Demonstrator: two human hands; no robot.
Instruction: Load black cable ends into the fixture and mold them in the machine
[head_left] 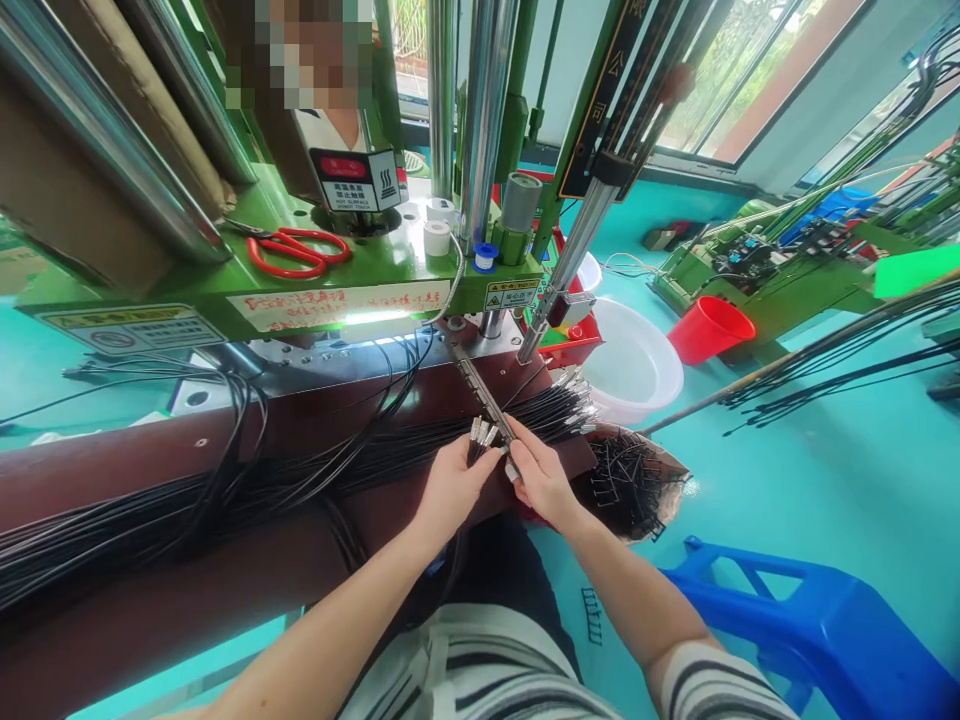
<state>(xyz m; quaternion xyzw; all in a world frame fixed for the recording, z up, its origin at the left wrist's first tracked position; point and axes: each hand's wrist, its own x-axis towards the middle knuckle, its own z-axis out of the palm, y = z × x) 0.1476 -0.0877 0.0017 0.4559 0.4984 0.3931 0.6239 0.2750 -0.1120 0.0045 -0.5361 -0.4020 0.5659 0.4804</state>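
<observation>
My left hand point(448, 488) is closed around a small bunch of black cables with silver ends point(481, 432), which stick up past the fingers. The fingers of my right hand point(546, 478) are wrapped round the near end of a narrow metal bar point(480, 388) with notches along it. Its far end reaches the front of the green press point(390, 270). Both hands are close together at the edge of the dark red bench point(90, 455). Behind them, a thick bundle of black cables point(300, 470) lies lengthwise, its silver tips point(576, 402) pointing right.
Red-handled scissors point(296, 252) lie on the press beside a hot-surface sign point(356, 182). To the right are a white tub point(637, 360), a red bucket point(711, 330) and a container of black scraps point(634, 485). A blue stool point(832, 610) stands at lower right.
</observation>
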